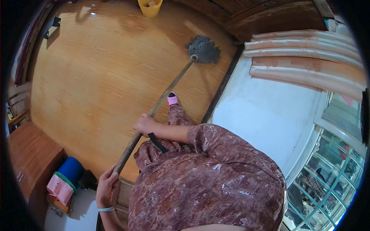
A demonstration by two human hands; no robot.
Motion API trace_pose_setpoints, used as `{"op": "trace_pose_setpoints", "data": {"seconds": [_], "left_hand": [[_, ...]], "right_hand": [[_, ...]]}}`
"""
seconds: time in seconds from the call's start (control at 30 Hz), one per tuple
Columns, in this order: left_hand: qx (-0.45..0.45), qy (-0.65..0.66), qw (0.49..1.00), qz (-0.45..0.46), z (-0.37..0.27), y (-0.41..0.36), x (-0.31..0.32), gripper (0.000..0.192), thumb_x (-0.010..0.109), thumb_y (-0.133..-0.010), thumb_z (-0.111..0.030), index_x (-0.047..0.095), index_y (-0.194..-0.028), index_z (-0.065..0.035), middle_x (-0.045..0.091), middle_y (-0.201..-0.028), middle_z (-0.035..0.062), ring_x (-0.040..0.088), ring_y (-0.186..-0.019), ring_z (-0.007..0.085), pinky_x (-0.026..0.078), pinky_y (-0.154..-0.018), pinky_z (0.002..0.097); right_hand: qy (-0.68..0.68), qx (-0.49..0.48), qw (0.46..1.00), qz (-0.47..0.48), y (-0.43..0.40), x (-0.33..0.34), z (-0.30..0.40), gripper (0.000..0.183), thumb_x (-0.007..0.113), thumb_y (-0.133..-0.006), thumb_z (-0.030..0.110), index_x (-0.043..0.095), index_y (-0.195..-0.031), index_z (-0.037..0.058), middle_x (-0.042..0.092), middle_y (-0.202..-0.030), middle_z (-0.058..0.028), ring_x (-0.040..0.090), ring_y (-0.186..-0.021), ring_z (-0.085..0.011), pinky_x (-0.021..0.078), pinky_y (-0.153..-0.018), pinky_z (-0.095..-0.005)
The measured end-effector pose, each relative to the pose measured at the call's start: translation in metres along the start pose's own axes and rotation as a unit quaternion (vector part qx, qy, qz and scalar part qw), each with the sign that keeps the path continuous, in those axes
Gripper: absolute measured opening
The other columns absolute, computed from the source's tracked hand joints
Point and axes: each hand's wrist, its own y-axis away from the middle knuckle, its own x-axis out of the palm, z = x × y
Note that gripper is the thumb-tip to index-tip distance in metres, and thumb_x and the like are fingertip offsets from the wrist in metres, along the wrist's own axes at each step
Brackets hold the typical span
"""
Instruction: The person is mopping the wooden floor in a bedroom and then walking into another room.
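Observation:
A wooden mop handle runs slantwise from the lower left to a grey mop head lying on the floor. My right hand is closed around the handle partway down. Near the handle's upper end, my left hand, with a pale bangle on its wrist, grips it too. A dark strap hangs beside my right wrist. One foot in a pink slipper shows just right of the handle; my other foot is hidden.
Wood-patterned floor spreads ahead, with a yellow bin at the top. A white surface, folded curtains and a barred window are on the right. At lower left stand a wooden cabinet, a blue bucket and a pink item.

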Motion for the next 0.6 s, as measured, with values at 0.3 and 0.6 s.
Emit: {"op": "trace_pose_setpoints", "data": {"seconds": [0.3,0.6], "left_hand": [[0.070,-0.065,0.986,0.138,-0.077,-0.132,0.136,0.041,0.052,-0.095,-0.017,0.048,-0.135,-0.0068,0.040,-0.065,-0.0074,0.036,-0.047,0.0031,0.029,-0.040,0.0182],[0.114,-0.014,0.961,0.253,-0.128,-0.218,0.309,0.045,0.052,-0.094,-0.015,0.042,-0.137,-0.0067,0.041,-0.059,-0.0029,0.033,-0.037,0.0075,0.027,-0.033,0.0238]], "right_hand": [[0.053,0.045,0.969,-0.236,0.072,-0.080,-0.194,0.006,0.056,-0.077,0.020,0.061,-0.075,0.0189,0.060,-0.069,0.0017,0.061,-0.076,-0.0231,0.0395,-0.072,-0.0422],[0.299,0.314,0.900,-0.040,0.153,-0.203,-0.311,0.020,0.058,-0.076,0.009,0.064,-0.095,0.0153,0.061,-0.101,-0.0081,0.056,-0.106,-0.0265,0.0420,-0.082,-0.0485]]}}
